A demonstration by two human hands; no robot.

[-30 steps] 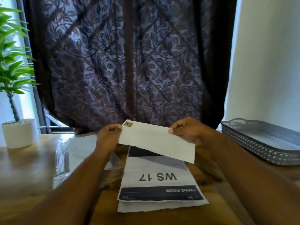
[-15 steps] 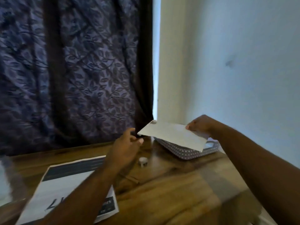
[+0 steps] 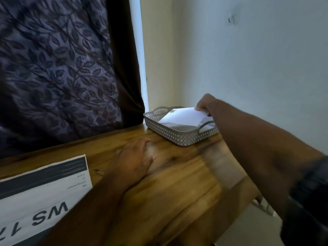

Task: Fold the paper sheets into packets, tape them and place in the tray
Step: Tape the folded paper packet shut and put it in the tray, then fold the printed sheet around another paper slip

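A grey perforated tray (image 3: 170, 134) sits at the far right corner of the wooden table. My right hand (image 3: 204, 103) pinches the right end of a white folded paper packet (image 3: 182, 117) and holds it tilted inside the tray, its low end down near the tray floor. My left hand (image 3: 136, 158) lies blurred over the tabletop in the middle, fingers stretched out, holding nothing. The roll of tape is hidden under or behind that hand.
A printed sheet reading "WS 17" (image 3: 39, 197) lies at the near left. A dark leaf-patterned curtain (image 3: 62, 68) hangs behind the table, a pale wall to the right. The table's right edge (image 3: 248, 174) drops to the floor.
My left hand let go of the packet and dropped to the table. My right hand carried the packet rightward and down into the tray. My view swung right.
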